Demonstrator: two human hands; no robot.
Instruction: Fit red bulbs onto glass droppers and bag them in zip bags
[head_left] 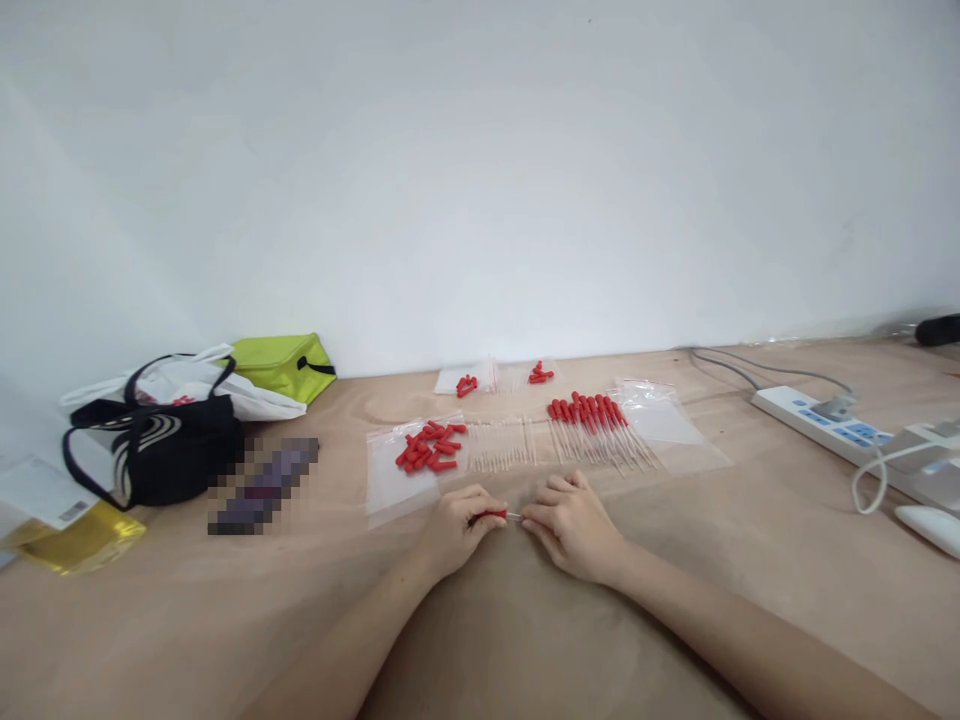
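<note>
Near the table's front, my left hand (463, 520) is closed on a red rubber bulb (493, 514). Facing it, my right hand (568, 522) pinches a thin glass dropper tube (514, 516); its end meets the bulb's mouth, though how far it goes in I cannot tell. Behind my left hand, loose red bulbs (429, 447) lie on a clear plastic bag (386, 478). A row of bare glass tubes (501, 445) is laid out beside them. To the right lie several droppers with red bulbs fitted (592, 412), partly on another clear bag (679, 425).
Small groups of red bulbs (466, 384) lie near the wall. On the left are a black bag (176, 455), a lime-green bag (281, 370), a blurred-out dark object (266, 485) and a yellow packet (82, 540). At right sits a white power strip (825, 428) with cables.
</note>
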